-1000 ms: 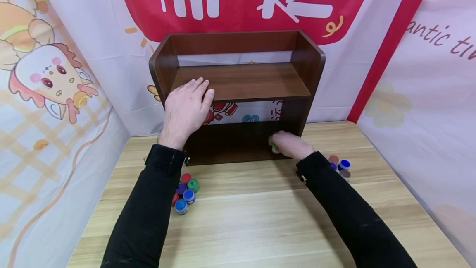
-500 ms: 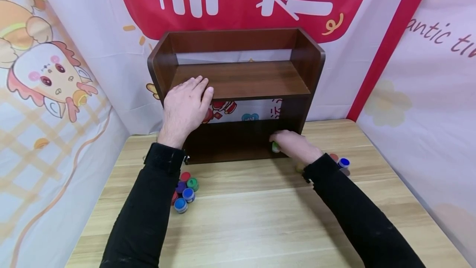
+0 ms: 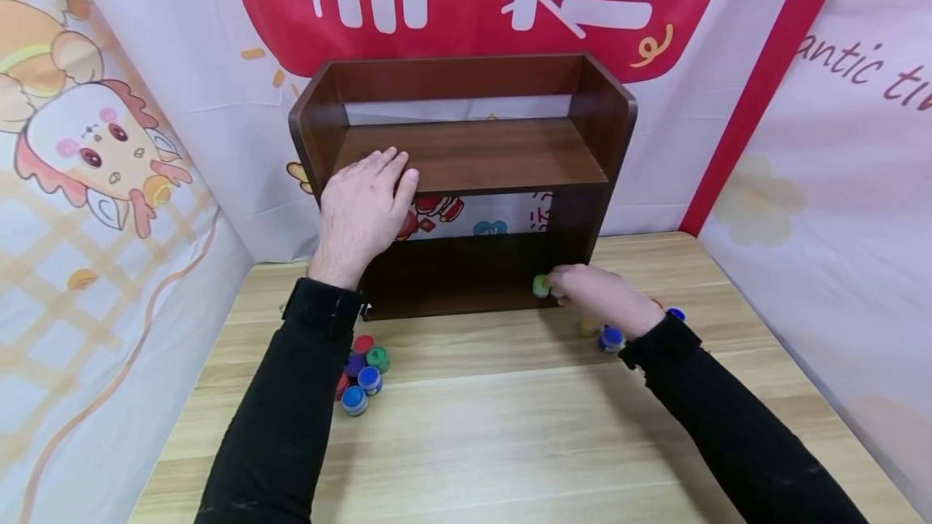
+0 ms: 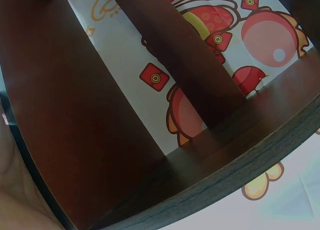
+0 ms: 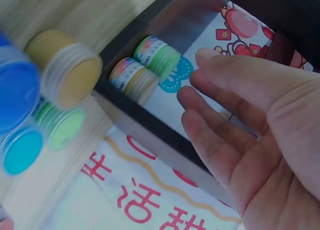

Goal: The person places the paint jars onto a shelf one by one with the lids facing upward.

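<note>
My left hand [image 3: 364,204] rests with fairly straight fingers on the left front part of the middle board of a dark brown wooden shelf unit [image 3: 473,156]. Part of that hand shows at the edge of the left wrist view. At the right end of the lower compartment is my right hand [image 3: 600,293], its fingers loosely bent and apart from the jars in the right wrist view. Close to its fingertips stand a small green paint jar [image 5: 158,57] and a yellowish paint jar [image 5: 134,80], side by side on the bottom board.
Several paint jars with red, purple, green and blue lids [image 3: 370,381] stand on the table left of centre. More jars, including a blue one [image 3: 611,339] and a yellow one [image 5: 65,64], stand by the right forearm. Printed cloth [image 3: 823,184] hangs around the table.
My right hand has drawn back to the right, uncovering the green jar it was around. A blue jar on the table has come into sight. My left hand stays put.
</note>
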Demonstrator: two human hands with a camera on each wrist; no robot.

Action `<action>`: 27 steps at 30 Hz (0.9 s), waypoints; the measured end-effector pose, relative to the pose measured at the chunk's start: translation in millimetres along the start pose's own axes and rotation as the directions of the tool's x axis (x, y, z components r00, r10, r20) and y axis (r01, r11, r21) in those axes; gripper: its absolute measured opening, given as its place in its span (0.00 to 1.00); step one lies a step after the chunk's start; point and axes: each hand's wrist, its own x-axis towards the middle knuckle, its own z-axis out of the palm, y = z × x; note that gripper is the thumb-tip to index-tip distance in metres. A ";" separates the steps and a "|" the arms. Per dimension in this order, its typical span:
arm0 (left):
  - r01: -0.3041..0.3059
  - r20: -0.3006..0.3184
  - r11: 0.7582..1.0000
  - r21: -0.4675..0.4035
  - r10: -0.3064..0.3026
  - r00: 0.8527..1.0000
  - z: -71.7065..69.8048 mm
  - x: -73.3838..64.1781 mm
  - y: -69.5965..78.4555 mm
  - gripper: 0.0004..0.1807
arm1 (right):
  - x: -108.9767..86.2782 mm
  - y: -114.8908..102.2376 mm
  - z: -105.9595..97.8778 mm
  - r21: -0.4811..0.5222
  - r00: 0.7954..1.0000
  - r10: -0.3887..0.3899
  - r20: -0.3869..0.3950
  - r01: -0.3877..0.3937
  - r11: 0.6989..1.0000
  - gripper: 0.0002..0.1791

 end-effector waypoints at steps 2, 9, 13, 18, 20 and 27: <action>0.000 -0.002 1.000 0.000 0.000 1.000 0.2 0.2 -0.1 0.40 | -4.6 1.1 -0.7 0.004 1.000 -0.008 0.013 0.008 1.000 0.13; 0.000 -0.004 1.000 -0.003 0.000 1.000 1.5 0.8 -0.8 0.41 | -20.4 8.9 0.4 0.020 0.999 -0.021 0.040 0.020 1.000 0.21; -0.001 -0.002 1.000 -0.005 0.001 1.000 1.8 1.1 -0.9 0.41 | -28.6 14.6 2.3 0.007 0.998 -0.009 0.060 0.008 1.000 0.21; 0.002 0.010 1.000 -0.001 -0.002 1.000 1.4 1.4 -1.5 0.41 | -35.5 21.0 6.1 0.005 0.997 -0.035 0.067 0.035 0.999 0.17; 0.003 0.011 1.000 0.000 -0.003 1.000 1.4 1.5 -1.8 0.41 | -38.6 22.3 6.9 0.009 0.997 -0.055 0.061 0.055 0.998 0.15; 0.001 0.003 1.000 -0.006 -0.001 1.000 2.4 1.3 -1.5 0.41 | -53.4 23.7 6.9 0.037 0.998 -0.016 0.057 0.014 0.999 0.13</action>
